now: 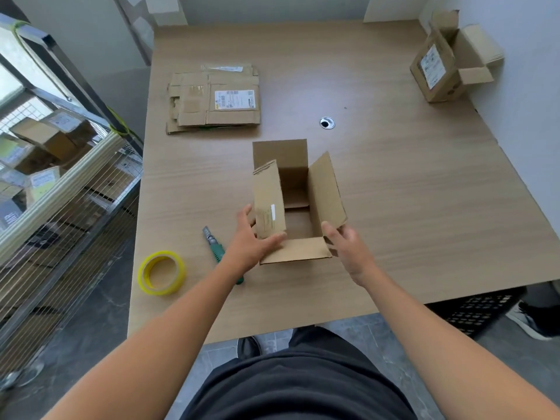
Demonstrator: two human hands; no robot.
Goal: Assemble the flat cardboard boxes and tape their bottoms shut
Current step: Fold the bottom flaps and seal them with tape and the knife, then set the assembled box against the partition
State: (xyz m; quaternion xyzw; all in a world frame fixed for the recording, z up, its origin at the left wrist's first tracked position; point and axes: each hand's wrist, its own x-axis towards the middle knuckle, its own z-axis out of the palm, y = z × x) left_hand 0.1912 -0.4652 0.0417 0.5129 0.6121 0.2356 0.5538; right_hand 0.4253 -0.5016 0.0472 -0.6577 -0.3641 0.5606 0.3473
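Cardboard box (pixel 298 224), brown, corrugated and open-topped with its flaps unfolded, stands near the front middle of the pale wood-grain table (pixel 409 183). The left hand (pixel 251 242) clasps its left flap, thumb on the near face and fingers along the outside. The right hand (pixel 348 247) has straight, spread fingers touching the near right corner. A yellow roll of clear tape (pixel 161 272) and a green-handled utility knife (pixel 216 248) lie just left of the box.
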